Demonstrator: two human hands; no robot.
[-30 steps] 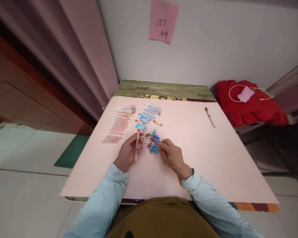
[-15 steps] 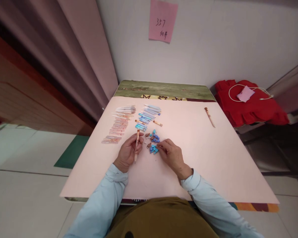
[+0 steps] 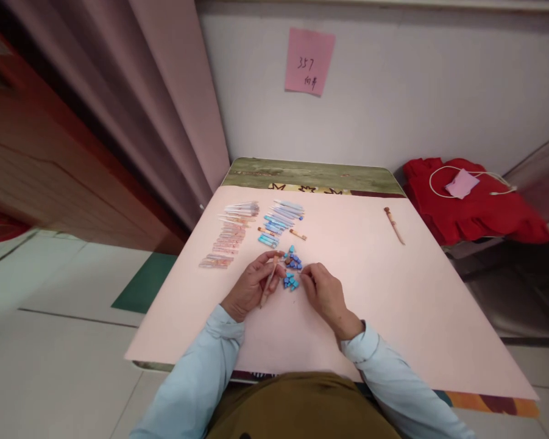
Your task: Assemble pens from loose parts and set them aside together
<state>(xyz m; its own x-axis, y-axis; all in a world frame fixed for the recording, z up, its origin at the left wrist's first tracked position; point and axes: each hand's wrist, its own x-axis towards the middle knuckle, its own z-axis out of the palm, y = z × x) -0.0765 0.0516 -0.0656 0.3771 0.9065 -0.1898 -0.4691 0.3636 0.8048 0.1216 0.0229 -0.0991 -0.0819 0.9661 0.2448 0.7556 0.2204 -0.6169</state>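
Head view: The left hand (image 3: 256, 285) is gripping a pale pen (image 3: 267, 291), which is slanting with its tip toward the wearer. The right hand (image 3: 328, 297) is keeping its thumb and forefinger close together; whether they are pinching a small part cannot be told. Small blue pieces (image 3: 294, 262) are lying between the hands on the pale table cover (image 3: 402, 317). Blue sticks (image 3: 287, 211) and pinkish sticks (image 3: 230, 238) are lying beyond the left hand. A brown-topped pen (image 3: 395, 226) is lying beyond and right of the right hand, well apart.
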